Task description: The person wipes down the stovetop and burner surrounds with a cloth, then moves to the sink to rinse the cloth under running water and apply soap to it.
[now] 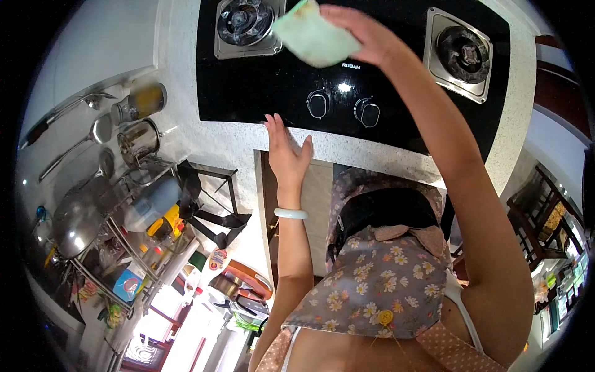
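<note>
A pale green cloth (315,36) hangs from my right hand (362,32), whose fingers are closed on its right edge, above the black glass cooktop (260,87). The left burner (245,20) is just left of the cloth; the right burner (465,54) lies beyond my right forearm. Two round knobs, the left one (318,104) and the right one (367,113), sit near the cooktop's front edge. My left hand (288,152), with a pale bangle on the wrist, rests at the counter's front edge, fingers apart and fingertips at the cooktop's edge, holding nothing.
On the left, a wire rack (127,248) holds bottles and packages, beside a metal wok (83,217). Ladles, a glass jar (141,102) and a metal mug (139,140) are near the wall. A black stand (214,201) is beside the counter. Dark wooden chairs (539,214) are far right.
</note>
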The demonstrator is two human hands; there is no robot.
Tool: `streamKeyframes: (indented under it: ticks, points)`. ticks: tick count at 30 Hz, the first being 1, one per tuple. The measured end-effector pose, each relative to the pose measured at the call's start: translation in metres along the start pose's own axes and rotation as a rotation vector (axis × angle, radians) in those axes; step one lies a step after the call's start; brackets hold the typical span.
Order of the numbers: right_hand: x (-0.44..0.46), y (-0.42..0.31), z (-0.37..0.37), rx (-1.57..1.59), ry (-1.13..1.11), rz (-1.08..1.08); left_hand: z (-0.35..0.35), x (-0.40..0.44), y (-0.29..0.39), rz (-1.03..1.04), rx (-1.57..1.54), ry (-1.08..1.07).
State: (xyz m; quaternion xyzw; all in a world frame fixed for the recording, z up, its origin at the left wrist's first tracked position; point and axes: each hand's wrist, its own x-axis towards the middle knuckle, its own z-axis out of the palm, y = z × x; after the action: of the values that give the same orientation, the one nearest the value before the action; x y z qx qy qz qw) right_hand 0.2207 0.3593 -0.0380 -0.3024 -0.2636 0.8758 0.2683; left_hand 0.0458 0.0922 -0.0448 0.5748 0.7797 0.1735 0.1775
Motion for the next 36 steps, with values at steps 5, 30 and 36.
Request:
streamKeyframes:
  ticks: [5, 30, 36]
  points:
    - [0.096, -0.009, -0.038, -0.974, 0.213, -0.737, 0.002, -0.002, 0.0, 0.006, 0.018, 0.013]
    - [0.046, 0.083, 0.01, -1.832, 0.305, -0.687, 0.0, -0.003, -0.005, 0.016, -0.006, 0.003]
    - [0.057, 0.089, 0.025, -1.646, 0.352, -0.974, -0.002, -0.002, 0.001, 0.004, -0.016, 0.012]
